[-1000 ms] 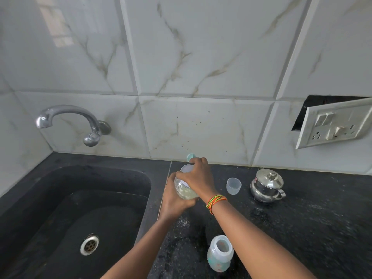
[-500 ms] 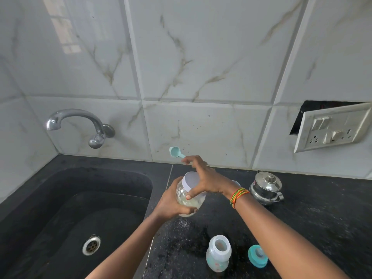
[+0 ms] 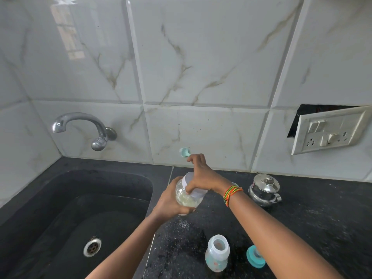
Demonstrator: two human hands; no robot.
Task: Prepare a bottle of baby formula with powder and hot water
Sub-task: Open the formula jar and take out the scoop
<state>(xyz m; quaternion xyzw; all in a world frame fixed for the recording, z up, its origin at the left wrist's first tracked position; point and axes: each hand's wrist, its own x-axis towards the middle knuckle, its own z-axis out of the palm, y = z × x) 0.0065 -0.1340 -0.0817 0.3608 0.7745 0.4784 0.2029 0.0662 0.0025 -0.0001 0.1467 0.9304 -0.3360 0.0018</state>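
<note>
My left hand (image 3: 171,202) grips a clear jar (image 3: 186,196) of pale formula powder, tilted above the counter's left edge. My right hand (image 3: 201,177) holds the jar's white lid (image 3: 189,181) at the mouth and also a teal scoop (image 3: 184,152), whose bowl sticks up past my fingers. An open baby bottle (image 3: 217,252) stands upright near the front of the counter. Its teal collar with nipple (image 3: 256,256) lies just right of it.
A steel pot with lid (image 3: 264,190) sits on the black counter (image 3: 312,228) at right. A black sink (image 3: 60,218) with drain and a chrome tap (image 3: 80,123) lie at left. A loose switchboard (image 3: 330,130) hangs on the tiled wall.
The view has shifted so the bottle and teal collar show more fully. My right hand turned on the jar's lid, and the scoop's bowl now points up.
</note>
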